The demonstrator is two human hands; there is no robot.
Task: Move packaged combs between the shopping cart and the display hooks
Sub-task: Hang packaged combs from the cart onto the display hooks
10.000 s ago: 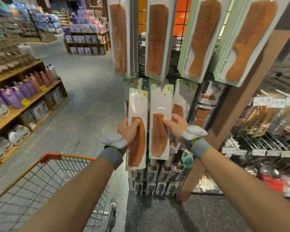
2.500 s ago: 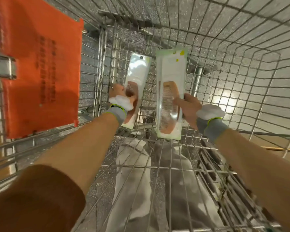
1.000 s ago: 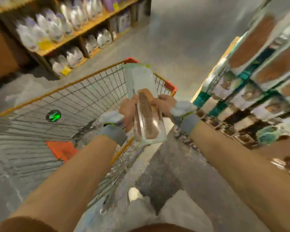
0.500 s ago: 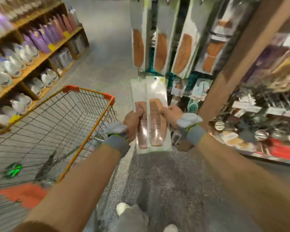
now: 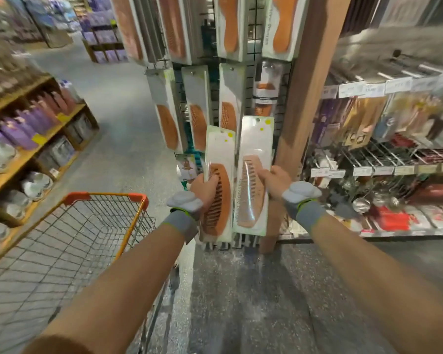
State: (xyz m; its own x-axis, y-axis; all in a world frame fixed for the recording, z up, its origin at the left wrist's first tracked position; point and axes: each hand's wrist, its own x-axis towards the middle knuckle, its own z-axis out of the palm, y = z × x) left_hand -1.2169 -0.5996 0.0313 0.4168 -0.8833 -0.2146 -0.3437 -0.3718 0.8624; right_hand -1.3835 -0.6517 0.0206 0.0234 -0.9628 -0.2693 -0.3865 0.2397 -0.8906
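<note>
Your left hand [image 5: 207, 186] grips one packaged comb [image 5: 219, 185], your right hand [image 5: 275, 181] another [image 5: 253, 180]; both held upright, hang-holes topmost, just before the display hooks [image 5: 193, 72], presumably for rehanging.

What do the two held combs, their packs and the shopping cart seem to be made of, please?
Left comb and right comb: matte reddish-brown, probably wood, possibly tinted plastic. Packs: glossy clear plastic over white card, judging by glare streaks. Shopping cart: bare metal wire grid; orange rim looks coated or plastic.

hanging comb packs [image 5: 198, 111] crowd the rack [image 5: 213, 98] ahead, wooden post [image 5: 307, 85] on the right, open aisle [image 5: 128, 118] left.
</note>
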